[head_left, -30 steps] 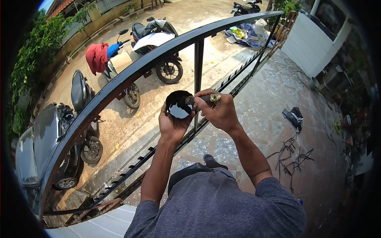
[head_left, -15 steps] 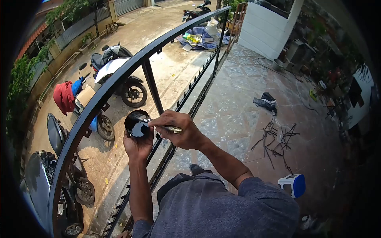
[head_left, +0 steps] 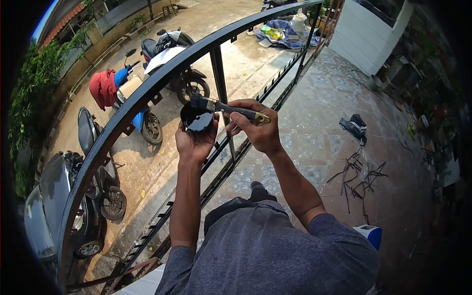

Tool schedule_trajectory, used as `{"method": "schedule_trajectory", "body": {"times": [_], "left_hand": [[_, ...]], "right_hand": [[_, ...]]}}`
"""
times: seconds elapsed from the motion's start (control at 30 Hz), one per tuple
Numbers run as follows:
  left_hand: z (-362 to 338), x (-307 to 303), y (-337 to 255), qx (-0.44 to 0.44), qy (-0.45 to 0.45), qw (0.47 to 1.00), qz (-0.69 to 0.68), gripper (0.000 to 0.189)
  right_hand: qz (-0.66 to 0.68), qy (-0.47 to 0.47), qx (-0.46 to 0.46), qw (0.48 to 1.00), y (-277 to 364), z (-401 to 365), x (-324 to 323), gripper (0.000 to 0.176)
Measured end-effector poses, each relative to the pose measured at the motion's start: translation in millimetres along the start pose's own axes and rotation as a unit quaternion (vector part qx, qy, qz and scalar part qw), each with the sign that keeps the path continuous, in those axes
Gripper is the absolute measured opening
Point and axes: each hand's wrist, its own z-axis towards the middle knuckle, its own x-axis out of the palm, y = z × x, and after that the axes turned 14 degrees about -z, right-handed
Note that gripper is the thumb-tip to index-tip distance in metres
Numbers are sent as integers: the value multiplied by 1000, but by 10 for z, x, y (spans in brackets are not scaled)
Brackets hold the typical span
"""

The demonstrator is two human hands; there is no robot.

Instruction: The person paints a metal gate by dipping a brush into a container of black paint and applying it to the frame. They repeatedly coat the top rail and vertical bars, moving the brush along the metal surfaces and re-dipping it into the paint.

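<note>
In my left hand [head_left: 195, 145] is a small cup of black paint [head_left: 198, 122], its glossy surface facing up at me. My right hand [head_left: 256, 127] grips the dark handle of a paintbrush [head_left: 233, 109]. The black-coated bristles lie over the far rim of the cup. Just beyond both hands curves the black metal rail [head_left: 162, 84] of a frame, with small tabs along its underside. A black upright post [head_left: 218, 73] stands directly behind the brush and cup.
Several motorbikes [head_left: 147, 125] and a dark car [head_left: 59, 196] stand outside the frame. Thin dark strips [head_left: 355, 184] and a crumpled black bag [head_left: 355, 127] lie on the tiled floor [head_left: 305, 128]. A blue-and-white container [head_left: 371, 235] is by my right side. A tarp with sacks [head_left: 280, 34] lies farther off.
The brush has come up from inside the cup to its far rim, so more of its handle shows. Both hands sit higher in view, and the whole scene has shifted right.
</note>
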Motion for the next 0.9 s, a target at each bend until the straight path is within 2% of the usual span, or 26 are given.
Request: {"method": "schedule_trajectory", "body": {"times": [0.13, 0.57, 0.7, 0.9], "left_hand": [[116, 32, -57, 18, -10, 1000, 1, 56], [537, 48, -154, 114, 48, 992, -20, 55], [621, -22, -167, 145, 38, 988, -27, 54], [728, -2, -179, 161, 23, 986, -36, 58]], "right_hand": [[8, 6, -11, 1000, -68, 194, -21, 24], [61, 125, -40, 989, -395, 1104, -188, 26], [81, 153, -33, 984, -490, 1326, -160, 26], [84, 87, -30, 992, -606, 1521, -484, 24]]}}
